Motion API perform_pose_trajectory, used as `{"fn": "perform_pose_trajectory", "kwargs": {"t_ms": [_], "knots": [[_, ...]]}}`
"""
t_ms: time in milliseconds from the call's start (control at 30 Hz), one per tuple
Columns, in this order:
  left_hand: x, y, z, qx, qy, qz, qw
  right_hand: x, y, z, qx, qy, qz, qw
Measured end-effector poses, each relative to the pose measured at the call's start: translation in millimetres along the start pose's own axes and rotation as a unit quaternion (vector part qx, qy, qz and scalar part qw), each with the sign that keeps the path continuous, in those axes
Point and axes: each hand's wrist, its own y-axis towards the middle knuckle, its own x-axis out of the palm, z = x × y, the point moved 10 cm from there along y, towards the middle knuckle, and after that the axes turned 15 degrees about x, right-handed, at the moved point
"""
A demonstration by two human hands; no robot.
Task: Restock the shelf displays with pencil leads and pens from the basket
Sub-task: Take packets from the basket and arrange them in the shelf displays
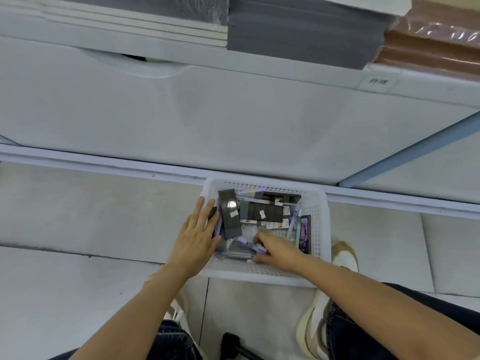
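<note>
A white perforated basket (315,219) sits on the tiled floor against the shelf base. It holds dark boxes of pencil leads (230,213), small labelled lead packs (278,224) and several pastel pens (293,224). My left hand (198,236) lies on the basket's left rim with fingers straight, and some purple pens (218,228) sit under its fingertips. My right hand (276,250) reaches into the basket's near side, its fingers curled around a purple pen (255,247) lying on a grey pack.
The white shelf front (233,113) rises just behind the basket. Stacked grey notebooks (298,35) and brown wrapped ones (431,48) lie on top of it. My shoes (342,253) and knees flank the basket on the pale floor tiles.
</note>
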Motion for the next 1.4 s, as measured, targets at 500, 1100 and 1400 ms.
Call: {"fn": "perform_pose_trajectory", "kwargs": {"t_ms": [500,1100,1400], "knots": [[-8,38,64,0.02,-0.36,0.05,0.931,-91,-18,-14,-0.043,0.226,-0.04,0.972],[-90,31,50,-0.093,-0.678,0.16,0.711,-161,-47,-48,-0.081,0.565,-0.013,0.821],[-196,10,58,-0.045,-0.705,0.271,0.654,-270,-127,-107,-0.138,0.56,0.064,0.815]]}}
